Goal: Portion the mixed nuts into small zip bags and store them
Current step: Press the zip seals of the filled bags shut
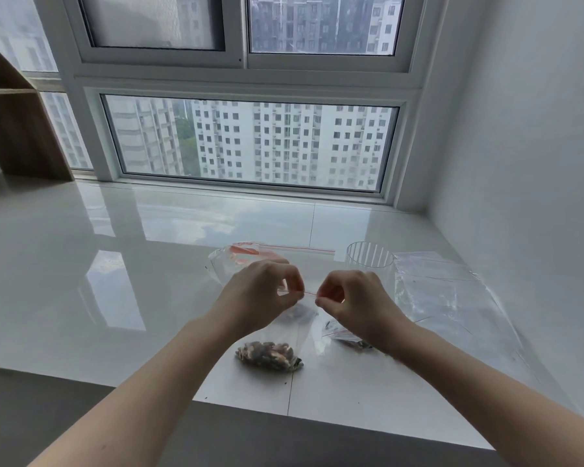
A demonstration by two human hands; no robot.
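Above white sill [149, 298]: hands pinch bag's red strip.
Left hand [260, 294]: pinching strip's left end.
Right hand [354, 301]: pinching right end.
Bag [297, 332]: nuts [268, 355] at bottom.
Cup [368, 261]: behind right hand.

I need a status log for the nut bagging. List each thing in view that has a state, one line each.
Left hand: pinches the held bag's red zip strip.
Right hand: pinches the same strip at its other end.
Held zip bag: lifted off the counter, nuts inside.
Filled bag of nuts: lying on the counter, untouched.
Second small bag: lying under the right wrist, partly hidden.
Clear ribbed cup: upright, looks empty.
Large clear bag: lying flat.
Window: closed.
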